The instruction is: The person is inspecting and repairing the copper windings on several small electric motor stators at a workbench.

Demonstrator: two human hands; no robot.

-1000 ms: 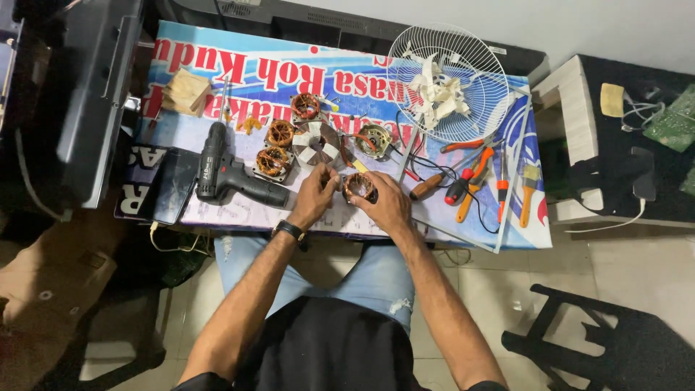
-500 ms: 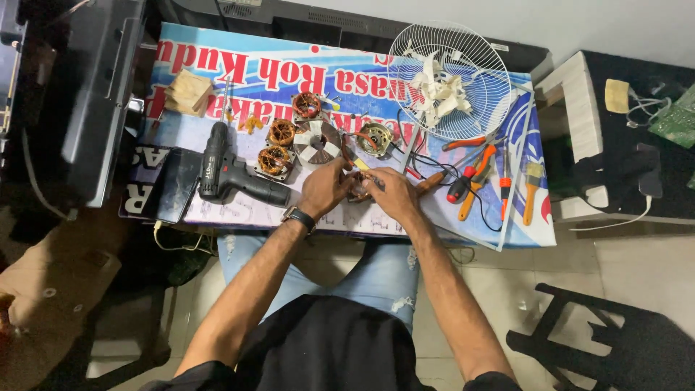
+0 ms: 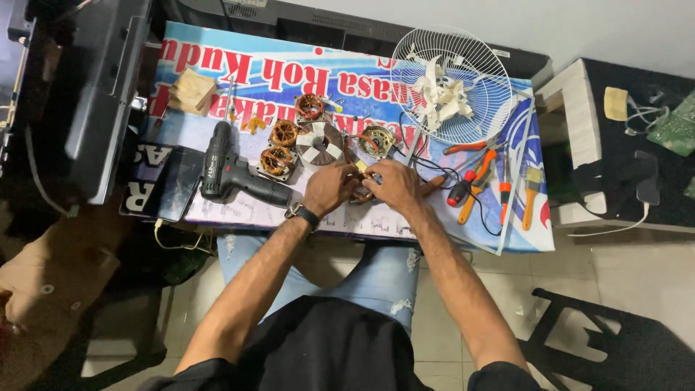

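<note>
Two bare hands meet over a small copper-wound motor stator [image 3: 364, 190] at the near middle of a work table [image 3: 507, 239] draped in a printed banner. The left hand [image 3: 330, 188], a dark watch [image 3: 302, 214] at its wrist, curls its fingers closed around the part's left side, while the right hand [image 3: 395, 185] closes over it from the right; between them the part is largely hidden, and only a sliver of winding shows in the gap. Just beyond the hands lie four more copper-wound stators [image 3: 284, 133], grouped around a round silver-and-black rotor disc [image 3: 319, 143]. To the left of the hands a black cordless drill [image 3: 232, 172] lies on its side, with a dark phone or tablet [image 3: 176, 183] beside it at the table's left edge and a block of pale wood [image 3: 192, 91] farther back. On the right, a white wire fan guard [image 3: 452, 83] holds crumpled white scraps, and near it lie orange-handled pliers [image 3: 479, 177], a red-and-black screwdriver [image 3: 461, 192], an orange-handled screwdriver [image 3: 504, 199] and a small paintbrush [image 3: 531, 195], with black wires trailing among them. The person sits at the table's near side in blue jeans and a black shirt, on a tiled floor.
</note>
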